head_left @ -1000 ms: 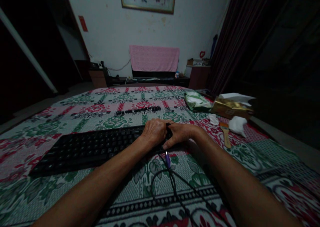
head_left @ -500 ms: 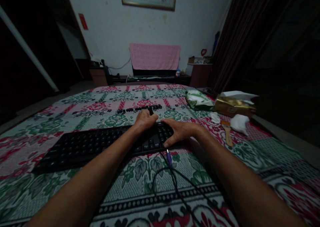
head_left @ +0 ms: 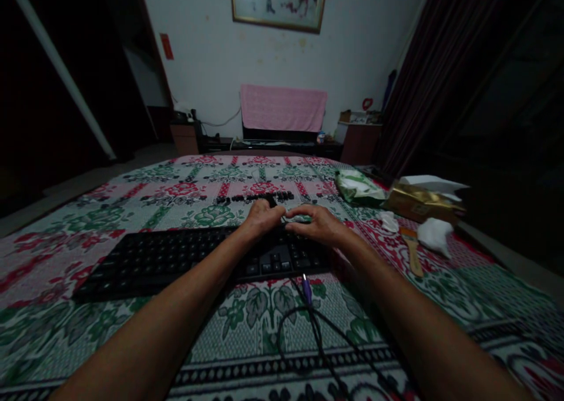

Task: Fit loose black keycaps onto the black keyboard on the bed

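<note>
A black keyboard lies on the patterned cloth beneath my forearms. My left hand is closed over the keyboard's far right part, around a small tool with a black end that sticks up above the fingers. Close to its fingertips is my right hand, thumb and forefinger a little apart over the number keys. Something thin and pale shows between the two hands, too small to name. Beyond the hands, small black pieces that look like loose keycaps lie in a row.
A purple-ended plug and looped black cable lie in front of the keyboard. To the right are a wooden-handled brush, crumpled white tissue, a green-white packet and a gold tissue box.
My right hand has lifted from the keyboard's right edge and moved in to my left fingertips, its thumb and forefinger drawing closer together. The view has shifted slightly.
</note>
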Demonstrator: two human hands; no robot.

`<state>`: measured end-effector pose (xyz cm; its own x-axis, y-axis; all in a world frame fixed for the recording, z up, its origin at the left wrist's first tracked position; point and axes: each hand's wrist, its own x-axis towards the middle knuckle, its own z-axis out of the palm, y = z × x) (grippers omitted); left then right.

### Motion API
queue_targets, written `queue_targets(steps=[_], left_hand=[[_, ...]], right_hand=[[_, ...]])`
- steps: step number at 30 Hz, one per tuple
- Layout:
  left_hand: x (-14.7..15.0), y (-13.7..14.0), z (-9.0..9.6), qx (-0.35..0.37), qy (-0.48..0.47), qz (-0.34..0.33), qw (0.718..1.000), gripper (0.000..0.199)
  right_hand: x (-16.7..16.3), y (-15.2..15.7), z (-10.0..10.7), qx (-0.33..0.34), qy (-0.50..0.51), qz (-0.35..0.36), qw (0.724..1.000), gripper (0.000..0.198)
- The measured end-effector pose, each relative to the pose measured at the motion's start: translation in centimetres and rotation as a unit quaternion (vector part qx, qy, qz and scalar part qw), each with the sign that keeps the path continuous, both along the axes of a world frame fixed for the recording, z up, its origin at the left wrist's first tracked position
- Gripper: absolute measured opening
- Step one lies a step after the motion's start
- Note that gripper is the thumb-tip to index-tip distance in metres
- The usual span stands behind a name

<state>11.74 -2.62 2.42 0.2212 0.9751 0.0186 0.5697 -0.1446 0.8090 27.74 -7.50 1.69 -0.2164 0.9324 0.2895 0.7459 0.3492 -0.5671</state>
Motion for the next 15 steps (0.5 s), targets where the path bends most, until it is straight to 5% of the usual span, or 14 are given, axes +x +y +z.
queue_targets(steps=[10,15], left_hand=[[-0.1,0.1,-0.7,-0.011,-0.097,-0.035,0.995,0.022],[-0.3,0.4,-1.1,0.029,-0.206,-0.084,0.974,0.019]], right_hand=[[-1.5,0.2,-0.3,-0.063,0.047,-0.072,0.994,0.02],[-1.5,0.2,-0.1,-0.034,0.035,-0.092,0.995,0.02]])
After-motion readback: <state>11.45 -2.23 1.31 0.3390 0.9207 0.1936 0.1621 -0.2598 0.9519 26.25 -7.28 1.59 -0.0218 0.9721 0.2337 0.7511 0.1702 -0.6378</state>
